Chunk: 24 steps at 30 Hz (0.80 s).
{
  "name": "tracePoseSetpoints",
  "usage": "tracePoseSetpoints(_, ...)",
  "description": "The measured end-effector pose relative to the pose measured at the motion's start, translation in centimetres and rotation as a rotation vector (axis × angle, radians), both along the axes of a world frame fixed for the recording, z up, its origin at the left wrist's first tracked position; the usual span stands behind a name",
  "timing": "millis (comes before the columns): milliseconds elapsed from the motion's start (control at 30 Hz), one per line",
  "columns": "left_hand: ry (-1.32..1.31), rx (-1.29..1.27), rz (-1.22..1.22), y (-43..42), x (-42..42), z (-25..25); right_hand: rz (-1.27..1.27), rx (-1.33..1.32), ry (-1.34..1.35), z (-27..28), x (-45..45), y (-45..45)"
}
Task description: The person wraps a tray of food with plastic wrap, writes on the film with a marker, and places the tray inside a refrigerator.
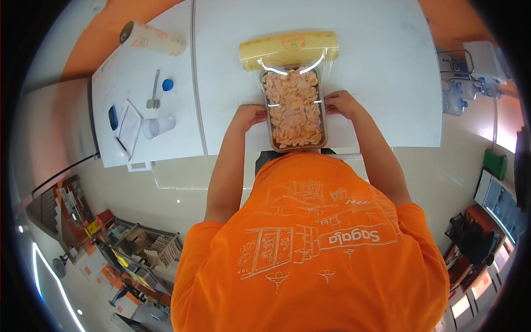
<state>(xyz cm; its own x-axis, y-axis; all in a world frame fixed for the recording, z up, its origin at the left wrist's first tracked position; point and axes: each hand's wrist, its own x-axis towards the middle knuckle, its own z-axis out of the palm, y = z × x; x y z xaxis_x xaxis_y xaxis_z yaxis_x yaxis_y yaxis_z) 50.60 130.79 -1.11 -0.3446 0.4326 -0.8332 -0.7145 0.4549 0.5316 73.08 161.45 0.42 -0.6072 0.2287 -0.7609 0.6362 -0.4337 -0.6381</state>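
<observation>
A long tray of pale raw meat pieces (293, 108) lies at the table's near edge, with clear film stretched over it. The film comes from a yellowish roll (289, 50) lying crosswise just beyond the tray. My left hand (253, 116) is at the tray's left side, its fingers bent together against the edge. On the right side, my right hand (339, 104) has its fingers pressed together at the tray's edge. Whether the fingers pinch the film or the tray rim is too small to tell.
On the white table (381, 72), a second film roll (152, 40) lies at the back left. Nearer are a metal tool (154, 91), a blue cap (167, 84), a clear container (159, 127), a white board (129, 128) and a dark blue object (113, 118).
</observation>
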Motion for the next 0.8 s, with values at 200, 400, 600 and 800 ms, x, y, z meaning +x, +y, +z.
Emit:
tracePoseSetpoints(200, 0.083, 0.104, 0.102, 0.8, 0.6, 4.4, -0.051, 0.093, 0.088, 3.8, 0.2, -0.1)
tracePoseSetpoints(400, 0.301, 0.033, -0.045, 2.0, 1.4, 2.2, 0.045, 0.374, 0.055, 2.3, -0.1, -0.6)
tracePoseSetpoints(600, 0.392, -0.052, -0.007, 2.0, 0.8, 2.7, -0.064, 0.429, -0.001, 1.8, -0.6, -1.1)
tracePoseSetpoints(800, 0.42, -0.148, 0.006, 4.5, -1.6, 1.1, 0.025, 0.397, -0.086, 0.1, -2.8, 2.4)
